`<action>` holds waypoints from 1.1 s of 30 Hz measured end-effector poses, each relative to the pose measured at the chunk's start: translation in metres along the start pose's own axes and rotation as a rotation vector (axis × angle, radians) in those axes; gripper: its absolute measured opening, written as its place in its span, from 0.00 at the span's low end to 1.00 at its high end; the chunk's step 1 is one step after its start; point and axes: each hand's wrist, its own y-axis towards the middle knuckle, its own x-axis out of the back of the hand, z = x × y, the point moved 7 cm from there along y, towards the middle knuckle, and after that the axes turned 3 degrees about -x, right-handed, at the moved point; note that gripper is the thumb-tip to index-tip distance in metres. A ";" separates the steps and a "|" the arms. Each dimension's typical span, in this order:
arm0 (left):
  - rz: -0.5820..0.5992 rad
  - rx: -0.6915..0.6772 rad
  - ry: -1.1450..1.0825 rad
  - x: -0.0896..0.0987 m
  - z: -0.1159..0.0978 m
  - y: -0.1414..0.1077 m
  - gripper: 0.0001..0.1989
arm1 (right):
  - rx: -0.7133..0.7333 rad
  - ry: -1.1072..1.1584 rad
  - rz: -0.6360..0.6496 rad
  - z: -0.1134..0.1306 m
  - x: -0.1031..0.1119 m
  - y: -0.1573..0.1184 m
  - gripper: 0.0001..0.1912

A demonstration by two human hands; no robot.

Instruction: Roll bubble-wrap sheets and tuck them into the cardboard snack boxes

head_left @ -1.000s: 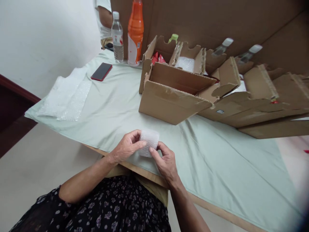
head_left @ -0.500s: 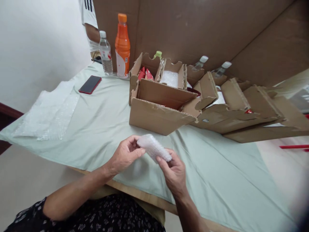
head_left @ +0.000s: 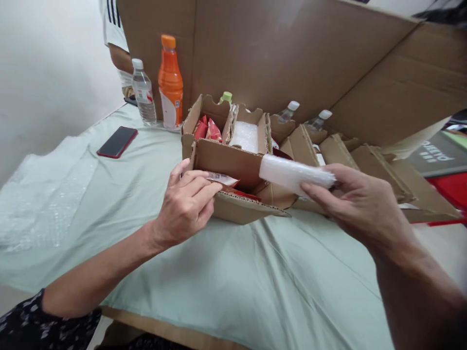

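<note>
The right hand [head_left: 359, 206] held a little bundle of bubble wrap [head_left: 294, 173] pinched in its fingers, just right of the middle of the frame, over the open cardboard box [head_left: 233, 163]. The left hand [head_left: 186, 204] rested on the box's near flap [head_left: 242, 206], fingers half curled, touching a small paper slip [head_left: 222, 180]. Red packets [head_left: 206, 130] sat in the box's far corner.

The bundle looked soft and loose. It could slip out of the fingers or come unrolled, because only the fingertips pinched it. The floppy flap could bend under the left hand. A water bottle [head_left: 143, 99] and an orange bottle [head_left: 170, 82] stood in the upper left.
</note>
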 end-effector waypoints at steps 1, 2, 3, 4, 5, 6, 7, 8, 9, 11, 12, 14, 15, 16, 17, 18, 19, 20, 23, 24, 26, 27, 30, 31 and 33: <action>-0.016 -0.004 -0.007 0.001 -0.001 -0.003 0.16 | 0.012 -0.099 0.061 0.000 -0.007 0.007 0.09; -0.030 -0.011 -0.010 0.002 -0.003 -0.005 0.16 | 0.025 -0.211 0.118 -0.001 -0.015 0.013 0.07; -0.043 -0.020 -0.009 0.004 -0.004 -0.008 0.15 | 0.047 -0.321 0.161 -0.002 -0.023 0.019 0.07; -0.053 -0.026 -0.007 0.005 -0.006 -0.009 0.15 | 0.080 -0.417 0.185 -0.002 -0.032 0.024 0.09; -0.059 -0.029 -0.004 0.005 -0.007 -0.010 0.16 | 0.121 -0.489 0.196 0.000 -0.040 0.030 0.11; -0.063 -0.027 -0.003 0.006 -0.007 -0.011 0.16 | 0.164 -0.535 0.202 0.002 -0.050 0.035 0.12; -0.062 -0.020 -0.004 0.005 -0.007 -0.011 0.16 | 0.203 -0.560 0.220 0.005 -0.060 0.039 0.12; -0.062 -0.011 -0.004 0.005 -0.007 -0.011 0.16 | 0.232 -0.575 0.251 0.008 -0.072 0.043 0.13; -0.058 -0.003 -0.006 0.005 -0.007 -0.011 0.16 | 0.252 -0.584 0.286 0.011 -0.084 0.045 0.12; -0.055 0.001 -0.008 0.004 -0.006 -0.011 0.16 | 0.269 -0.594 0.353 0.018 -0.109 0.049 0.12; -0.055 -0.004 -0.008 0.004 -0.007 -0.012 0.15 | 0.270 -0.590 0.387 0.021 -0.121 0.050 0.13; -0.060 -0.017 -0.012 0.003 -0.007 -0.013 0.15 | 0.254 -0.564 0.464 0.026 -0.143 0.052 0.14; -0.062 -0.026 -0.015 0.003 -0.008 -0.014 0.16 | 0.240 -0.557 0.514 0.028 -0.151 0.053 0.15; -0.064 -0.035 -0.018 0.003 -0.008 -0.014 0.16 | 0.230 -0.563 0.569 0.028 -0.156 0.053 0.14; -0.069 -0.041 -0.019 0.003 -0.008 -0.015 0.17 | 0.230 -0.574 0.615 0.029 -0.157 0.054 0.12; -0.081 -0.041 -0.019 0.005 -0.007 -0.015 0.18 | 0.239 -0.586 0.636 0.031 -0.152 0.055 0.09; -0.103 -0.035 -0.017 0.008 -0.005 -0.016 0.20 | 0.248 -0.593 0.628 0.032 -0.141 0.055 0.05; -0.135 -0.021 -0.011 0.012 -0.002 -0.018 0.23 | 0.250 -0.592 0.588 0.034 -0.125 0.054 0.04; -0.220 0.082 0.008 0.026 0.019 -0.027 0.33 | 0.173 -0.498 0.285 0.027 -0.052 0.035 0.09; -0.222 0.134 0.003 0.028 0.029 -0.032 0.36 | 0.135 -0.435 0.167 0.020 -0.028 0.021 0.12; -0.169 0.265 -0.049 0.024 0.051 -0.045 0.38 | 0.016 -0.287 -0.061 -0.005 0.007 -0.015 0.14; -0.123 0.341 -0.100 0.018 0.063 -0.053 0.38 | -0.057 -0.212 -0.112 -0.021 0.012 -0.034 0.15; 0.029 0.569 -0.312 -0.015 0.090 -0.079 0.42 | -0.176 0.019 0.016 -0.058 -0.030 -0.076 0.18; 0.065 0.625 -0.388 -0.028 0.095 -0.085 0.43 | -0.184 0.085 0.072 -0.063 -0.052 -0.082 0.22; 0.115 0.695 -0.550 -0.051 0.098 -0.091 0.43 | -0.177 0.208 0.121 -0.063 -0.097 -0.084 0.30</action>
